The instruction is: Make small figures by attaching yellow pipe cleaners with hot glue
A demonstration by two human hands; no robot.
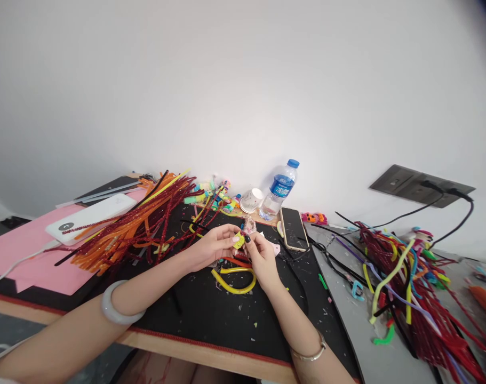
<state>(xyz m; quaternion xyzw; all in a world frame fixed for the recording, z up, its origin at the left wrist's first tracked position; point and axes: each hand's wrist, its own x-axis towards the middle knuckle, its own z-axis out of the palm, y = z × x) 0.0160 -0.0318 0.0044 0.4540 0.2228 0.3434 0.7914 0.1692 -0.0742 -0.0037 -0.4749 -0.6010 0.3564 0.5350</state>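
My left hand (pixel 215 247) and my right hand (pixel 262 258) meet above the black mat (pixel 226 320). Pinched between their fingertips is a small, bumpy yellow pipe-cleaner piece (pixel 238 241), partly covered by the fingers. Just beneath the hands, a bent yellow pipe cleaner (pixel 238 291) rests on the mat. A pale pinkish item (pixel 249 225) shows right behind the fingertips; its kind I cannot make out. To the left of my left hand spreads a large bunch of orange and dark red pipe cleaners (pixel 118 234).
A water bottle (pixel 280 189), a paper cup (pixel 251 200) and a phone (pixel 294 229) stand or lie near the wall. Small colourful figures (pixel 221 196) are beside the cup. At left lies a white power bank (pixel 91 218); at right, more pipe cleaners (pixel 419 309) and wall sockets (pixel 421 186).
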